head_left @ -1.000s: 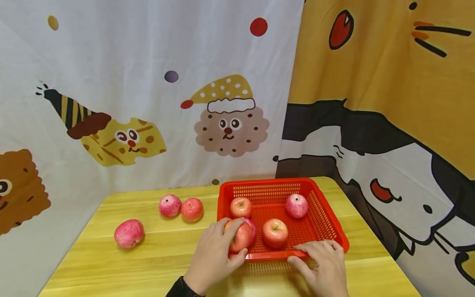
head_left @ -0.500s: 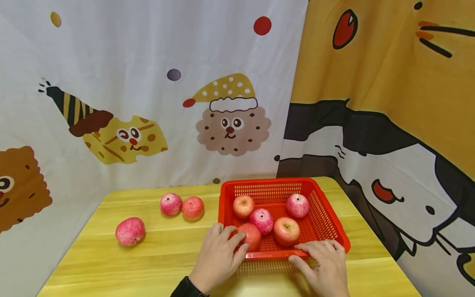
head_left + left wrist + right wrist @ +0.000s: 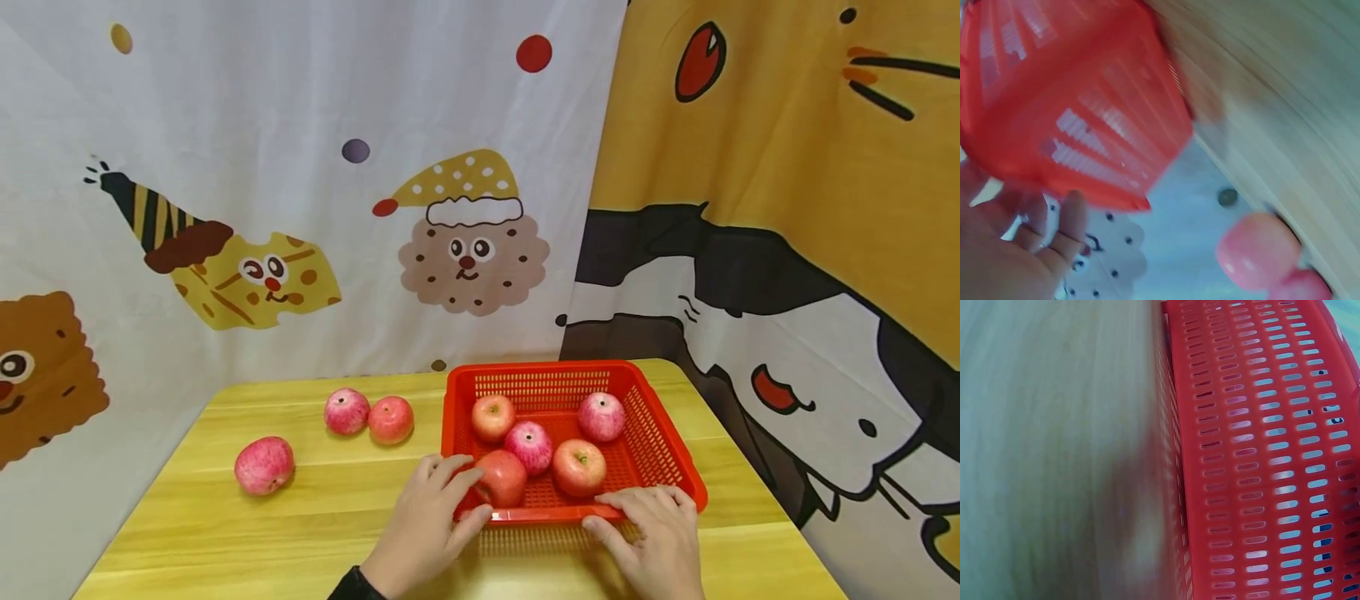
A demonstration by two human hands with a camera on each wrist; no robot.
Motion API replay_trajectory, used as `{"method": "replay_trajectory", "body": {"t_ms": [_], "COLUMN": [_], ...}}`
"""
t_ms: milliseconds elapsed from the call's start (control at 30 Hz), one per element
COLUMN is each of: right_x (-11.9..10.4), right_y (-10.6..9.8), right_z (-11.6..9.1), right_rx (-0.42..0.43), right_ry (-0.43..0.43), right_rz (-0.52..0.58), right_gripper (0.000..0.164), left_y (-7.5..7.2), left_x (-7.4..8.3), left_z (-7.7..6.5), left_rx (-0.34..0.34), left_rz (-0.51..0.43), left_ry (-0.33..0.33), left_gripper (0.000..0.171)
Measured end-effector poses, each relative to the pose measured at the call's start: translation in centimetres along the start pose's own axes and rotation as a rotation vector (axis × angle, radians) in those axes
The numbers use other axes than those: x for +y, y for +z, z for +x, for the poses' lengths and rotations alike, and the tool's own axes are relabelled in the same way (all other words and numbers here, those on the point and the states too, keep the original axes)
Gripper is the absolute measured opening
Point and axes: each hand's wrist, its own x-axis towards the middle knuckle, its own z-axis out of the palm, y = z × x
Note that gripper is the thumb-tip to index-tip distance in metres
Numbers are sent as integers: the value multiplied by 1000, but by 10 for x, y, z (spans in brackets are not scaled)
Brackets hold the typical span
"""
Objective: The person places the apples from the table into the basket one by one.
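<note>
A red plastic basket [image 3: 558, 515] stands on the table with several apples in it. In its front left corner lies a red apple [image 3: 502, 479], touching a streaked pink apple [image 3: 528, 447]. My left hand [image 3: 429, 518] is at that corner, fingers spread loosely over the rim beside the red apple and holding nothing. The left wrist view has this hand [image 3: 1013, 250] beside the basket's slotted wall [image 3: 1104, 134]. At the front right, my right hand [image 3: 654, 533] grips the basket's front rim, thumb outside and fingertips over the edge; the right wrist view shows only the basket wall [image 3: 1260, 456].
Also in the basket are a back-left apple [image 3: 492, 417], a front apple [image 3: 579, 467] and a back-right pink apple [image 3: 602, 416]. Left of it on the wooden table [image 3: 330, 508] lie a large pink apple [image 3: 264, 466] and two neighbouring apples [image 3: 391, 420]. A printed curtain [image 3: 300, 167] hangs behind.
My left hand has let go of the red apple in the basket's front left corner and drawn back left. The streaked pink and front apples shifted right. The right hand stays on the rim.
</note>
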Motion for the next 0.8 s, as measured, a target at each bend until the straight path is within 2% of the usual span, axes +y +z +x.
{"method": "replay_trajectory", "body": {"t_ms": [67, 167, 300, 400, 467, 533, 600, 700, 800], "right_x": [0, -1, -1, -1, -2, -1, -1, -1, -1], "right_y": [0, 0, -1, -2, -3, -3, -4, -3, -3], "right_z": [0, 0, 0, 0, 0, -1, -1, -1, -1], "right_rx": [10, 13, -3, -31, -49, -56, -60, -57, -47], "right_ry": [-3, -3, 7, 21, 30, 34, 36, 32, 27], "right_rz": [4, 6, -5, -17, -24, -25, -24, -22, -18], "right_gripper": [34, 34, 33, 32, 32, 32, 32, 32, 32], "left_y": [-7, -23, -52, -74, -85, -92, -96, -98, -99], "left_x": [-12, -38, -87, -125, -145, -161, -173, -183, -190], "left_z": [-7, -19, -37, -54, -66, -78, -88, -95, -98], "left_rx": [6, 21, 34, -7, -62, -108, -118, -81, -43], "left_rz": [-2, 50, 178, 263, 300, 328, 347, 375, 386], "left_ry": [-30, -134, -293, -397, -446, -461, -445, -405, -413], "left_gripper": [47, 58, 67, 69, 69, 69, 69, 71, 74]}}
